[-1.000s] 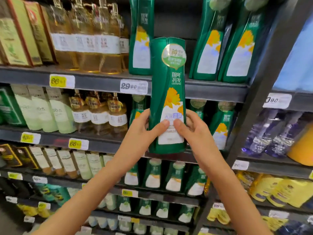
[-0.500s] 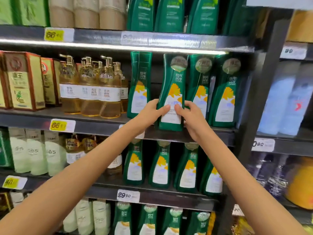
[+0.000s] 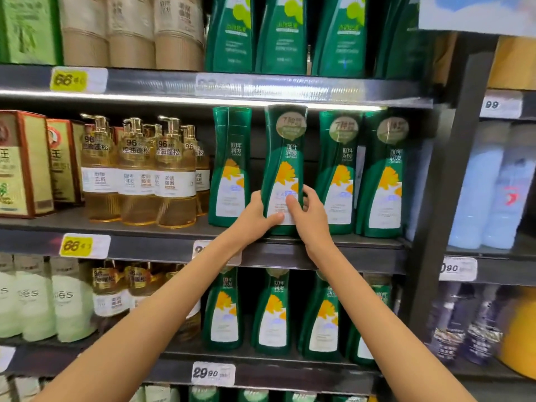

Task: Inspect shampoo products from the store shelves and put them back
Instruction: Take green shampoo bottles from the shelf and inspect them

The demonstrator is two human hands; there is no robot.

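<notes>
Both hands grip green shampoo bottle (image 3: pixel 285 158) low, fingers curled round: left hand (image 3: pixel 255 217) at its 8 o'clock, right hand (image 3: pixel 309 219) at 4, equally near. Bottle upright, axis 12–6, base at shelf (image 3: pixel 362 252) lip.

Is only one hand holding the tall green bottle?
No, the left hand and right hand both grip the tall green plastic bottle.

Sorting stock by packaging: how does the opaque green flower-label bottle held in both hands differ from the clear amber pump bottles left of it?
The green flower-label bottle is opaque; the amber pump bottles are see-through. The green bottle has a round sticker and no pump; the amber bottles have gold pump heads. The left hand and right hand grip the green bottle; the amber bottles stand untouched. Both are labelled in white.
</notes>
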